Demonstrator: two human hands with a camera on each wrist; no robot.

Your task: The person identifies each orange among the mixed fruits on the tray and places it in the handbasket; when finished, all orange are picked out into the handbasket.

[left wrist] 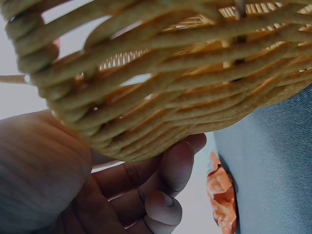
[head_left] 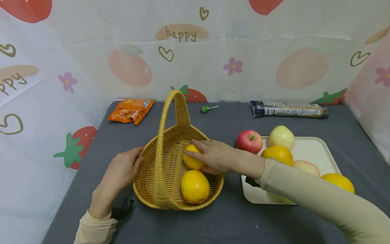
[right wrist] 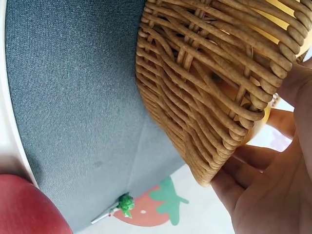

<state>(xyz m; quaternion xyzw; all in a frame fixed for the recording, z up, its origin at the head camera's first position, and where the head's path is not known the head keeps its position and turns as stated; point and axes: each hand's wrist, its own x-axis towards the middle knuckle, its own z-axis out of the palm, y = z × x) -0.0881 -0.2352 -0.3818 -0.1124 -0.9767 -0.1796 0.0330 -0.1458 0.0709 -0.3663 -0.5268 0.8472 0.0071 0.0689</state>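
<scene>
A wicker basket (head_left: 146,189) with a tall arched handle stands on the dark grey table. My left hand (head_left: 123,169) grips its left rim; in the left wrist view the curled fingers (left wrist: 170,170) lie against the outside of the weave. My right hand (head_left: 217,156) reaches over the right rim and holds an orange (head_left: 191,163) inside the basket, fingers spread over its top. Nearer the front, a second orange (head_left: 195,187) rests on the basket floor. In the right wrist view, the basket's side (right wrist: 195,97) hides most of the held fruit.
On the right, a cream tray (head_left: 320,147) bears a red apple (head_left: 250,141), a pale green fruit (head_left: 281,137) and more oranges, partly behind my right sleeve. Along the back lie an orange snack bag (head_left: 131,111), a lollipop (head_left: 204,109) and a long wrapped packet (head_left: 289,110).
</scene>
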